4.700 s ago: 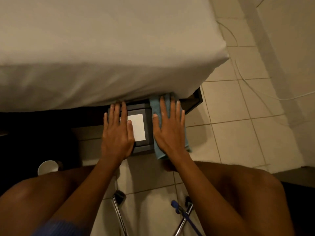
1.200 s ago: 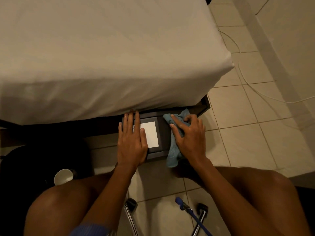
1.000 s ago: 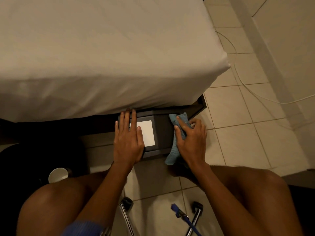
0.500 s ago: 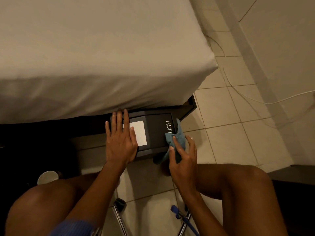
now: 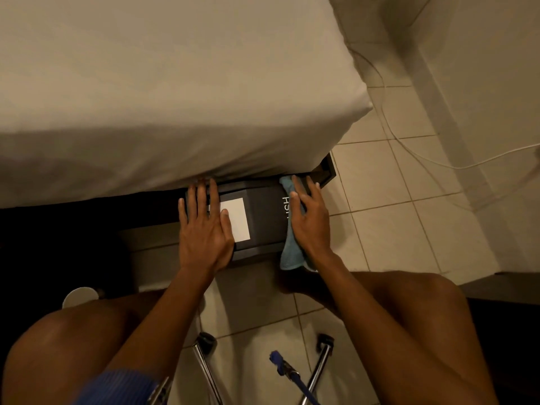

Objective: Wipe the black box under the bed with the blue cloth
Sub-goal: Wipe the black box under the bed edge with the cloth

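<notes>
Black box [image 5: 263, 220] on tiled floor [image 5: 388, 229], far end tucked under bed [image 5: 163, 92], near end sticking out toward viewer. White rectangular label [image 5: 238, 219] on top face; white lettering along right edge, partly covered.

Left hand [image 5: 204, 229]: flat on left part of box top, palm down, fingers spread and straight, fingertips reaching overhang of sheet. Thumb lying across left edge of label. Not gripping anything, just pressing down.

Right hand [image 5: 309, 220]: laid over blue cloth [image 5: 290, 252] along right edge and side of box. Fingers extended, slightly curled, pinning cloth to box. Cloth showing beyond fingertips at far end and hanging in a fold below heel of hand at near right corner of box. Whether fingers close around cloth underneath: cannot tell; visible part reads as flat press.

Dark bed-frame corner [image 5: 325, 172] just beyond right fingertips.

Both bare knees in lower frame, either side of forearms. Blue sleeve [image 5: 117, 387] at bottom left.

Other items: white cup [image 5: 80, 296] on floor at left, near left knee, in shadow. Chrome legs [image 5: 204, 366] with dark feet between knees. Blue-tipped rod [image 5: 285, 366] beside them. White cable [image 5: 409, 147] trailing over tiles at right, well apart from box.
</notes>
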Motion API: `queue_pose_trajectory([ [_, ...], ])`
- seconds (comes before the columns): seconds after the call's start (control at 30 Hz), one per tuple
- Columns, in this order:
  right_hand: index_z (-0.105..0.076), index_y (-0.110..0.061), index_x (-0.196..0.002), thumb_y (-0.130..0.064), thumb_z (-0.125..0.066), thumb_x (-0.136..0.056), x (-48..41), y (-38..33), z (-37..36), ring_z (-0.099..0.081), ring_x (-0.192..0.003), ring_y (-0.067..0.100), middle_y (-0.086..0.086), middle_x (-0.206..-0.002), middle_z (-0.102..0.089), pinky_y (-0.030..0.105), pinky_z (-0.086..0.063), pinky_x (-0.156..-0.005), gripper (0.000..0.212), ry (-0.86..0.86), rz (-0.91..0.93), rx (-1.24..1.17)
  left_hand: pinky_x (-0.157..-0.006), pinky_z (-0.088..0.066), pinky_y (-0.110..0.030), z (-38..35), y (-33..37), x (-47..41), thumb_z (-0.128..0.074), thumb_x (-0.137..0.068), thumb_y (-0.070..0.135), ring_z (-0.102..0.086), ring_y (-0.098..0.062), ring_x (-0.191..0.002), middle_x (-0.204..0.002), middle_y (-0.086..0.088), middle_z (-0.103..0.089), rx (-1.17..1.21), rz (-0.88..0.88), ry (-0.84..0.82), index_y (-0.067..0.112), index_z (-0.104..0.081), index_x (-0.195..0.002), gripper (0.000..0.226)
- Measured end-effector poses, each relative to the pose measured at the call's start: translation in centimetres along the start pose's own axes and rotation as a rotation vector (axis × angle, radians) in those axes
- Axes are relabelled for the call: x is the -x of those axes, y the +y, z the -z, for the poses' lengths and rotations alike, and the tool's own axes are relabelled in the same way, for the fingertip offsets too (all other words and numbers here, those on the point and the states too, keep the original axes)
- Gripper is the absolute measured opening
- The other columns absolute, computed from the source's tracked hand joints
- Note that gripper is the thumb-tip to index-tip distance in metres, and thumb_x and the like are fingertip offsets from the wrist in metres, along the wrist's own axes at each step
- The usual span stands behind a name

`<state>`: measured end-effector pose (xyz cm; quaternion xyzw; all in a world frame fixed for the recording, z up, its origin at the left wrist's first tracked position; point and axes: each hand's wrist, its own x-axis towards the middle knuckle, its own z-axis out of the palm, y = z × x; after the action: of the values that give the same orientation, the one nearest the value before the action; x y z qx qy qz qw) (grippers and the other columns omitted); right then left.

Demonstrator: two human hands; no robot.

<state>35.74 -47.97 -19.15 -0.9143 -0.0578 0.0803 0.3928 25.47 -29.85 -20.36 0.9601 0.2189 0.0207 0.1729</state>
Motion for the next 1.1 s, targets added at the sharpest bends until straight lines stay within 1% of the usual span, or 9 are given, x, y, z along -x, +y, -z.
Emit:
queue_pose_trajectory([
  [0.1, -0.048, -0.023, -0.148, -0.029, -0.044, -0.106, 1.9, 0.2, -0.2, -0.021, -0.154, 0.027, 0.005, -0.164, -0.028, 0.049, -0.039, -0.116, 0.042, 0.01, 0.001, -0.06, -0.125, -0.002, -0.044, 0.0, -0.1, 0.0, -0.016, -0.102, 0.037, 0.0, -0.024, -0.153, -0.166, -0.009, -0.003, -0.002, 0.005, -0.005, 0.016, 0.001, -0.158, 0.063],
  [0.17, -0.029, -0.037, -0.151, -0.03, -0.039, -0.107, 4.4, 0.6, -0.5, -0.008, -0.156, 0.025, 0.002, -0.167, -0.018, 0.052, -0.035, -0.118, 0.045, 0.012, 0.003, -0.041, -0.125, -0.002, -0.045, 0.0, -0.1, 0.0, -0.016, -0.102, 0.037, 0.0, -0.024, -0.153, -0.166, -0.009, -0.004, -0.001, 0.006, -0.002, 0.016, 0.001, -0.158, 0.063],
  [0.23, -0.02, -0.043, -0.151, -0.037, -0.031, -0.106, 7.0, 0.8, -0.9, 0.008, -0.156, 0.023, -0.003, -0.169, -0.005, 0.055, -0.027, -0.122, 0.047, -0.009, 0.002, 0.063, -0.125, -0.002, -0.045, -0.1, -0.1, 0.0, -0.015, -0.102, 0.038, -0.001, -0.023, -0.153, -0.166, -0.009, -0.005, 0.002, 0.006, 0.006, 0.017, 0.0, -0.158, 0.062],
  [0.3, -0.022, -0.039, -0.154, -0.038, -0.028, -0.104, 8.7, 0.7, -1.4, 0.014, -0.155, 0.022, -0.004, -0.169, -0.001, 0.055, -0.015, -0.125, 0.05, -0.016, 0.029, 0.168, -0.125, -0.002, -0.044, -0.2, -0.1, 0.0, -0.013, -0.102, 0.039, -0.001, -0.023, -0.153, -0.166, -0.009, -0.005, 0.003, 0.004, 0.01, 0.017, 0.0, -0.158, 0.062],
  [0.37, -0.026, -0.033, -0.156, -0.036, -0.028, -0.105, 9.6, 0.0, -1.9, 0.01, -0.156, 0.021, -0.004, -0.168, -0.004, 0.049, -0.002, -0.127, 0.051, -0.025, 0.109, 0.276, -0.125, -0.002, -0.044, -0.3, -0.1, -0.1, -0.012, -0.101, 0.04, 0.0, -0.023, -0.153, -0.166, -0.009, -0.003, 0.007, 0.004, 0.004, 0.017, 0.002, -0.158, 0.063],
  [0.57, -0.018, -0.03, -0.159, -0.039, -0.018, -0.106, 6.7, -2.0, -3.0, 0.004, -0.157, 0.021, -0.002, -0.169, -0.006, 0.041, 0.004, -0.127, 0.054, -0.176, 0.335, 0.428, -0.125, -0.001, -0.043, -0.1, 0.0, 0.0, -0.02, -0.104, 0.035, 0.001, -0.024, -0.153, -0.166, -0.009, -0.002, 0.034, 0.003, 0.008, 0.016, -0.001, -0.158, 0.061],
  [0.73, -0.015, -0.034, -0.159, -0.039, -0.022, -0.107, 3.2, -3.5, -3.4, 0.007, -0.156, 0.019, -0.003, -0.169, -0.003, 0.039, 0.005, -0.127, 0.054, -0.206, 0.302, 0.43, -0.125, -0.001, -0.043, 0.2, 0.3, -0.4, -0.021, -0.105, 0.034, 0.0, -0.022, -0.154, -0.166, -0.008, -0.004, 0.042, 0.016, 0.001, 0.016, -0.002, -0.158, 0.059],
  [1.0, -0.013, -0.038, -0.159, -0.043, -0.017, -0.106, 10.9, -1.5, -1.5, 0.018, -0.154, 0.01, -0.009, -0.169, 0.003, 0.029, 0.019, -0.122, 0.053, -0.283, 0.243, 0.416, -0.125, -0.001, -0.043, -0.1, -0.2, -0.3, -0.02, -0.103, 0.035, 0.001, -0.022, -0.154, -0.166, -0.007, -0.001, 0.052, 0.005, 0.01, 0.017, -0.001, -0.158, 0.061],
  [1.1, -0.012, -0.038, -0.158, -0.044, -0.016, -0.105, 10.0, -1.9, -1.7, 0.016, -0.155, 0.013, -0.006, -0.169, 0.004, 0.033, 0.016, -0.124, 0.054, -0.279, 0.244, 0.457, -0.125, -0.002, -0.042, -0.2, -0.1, -0.2, -0.019, -0.103, 0.035, -0.001, -0.023, -0.153, -0.166, -0.008, -0.003, 0.051, 0.001, 0.017, 0.017, -0.002, -0.158, 0.061],
])
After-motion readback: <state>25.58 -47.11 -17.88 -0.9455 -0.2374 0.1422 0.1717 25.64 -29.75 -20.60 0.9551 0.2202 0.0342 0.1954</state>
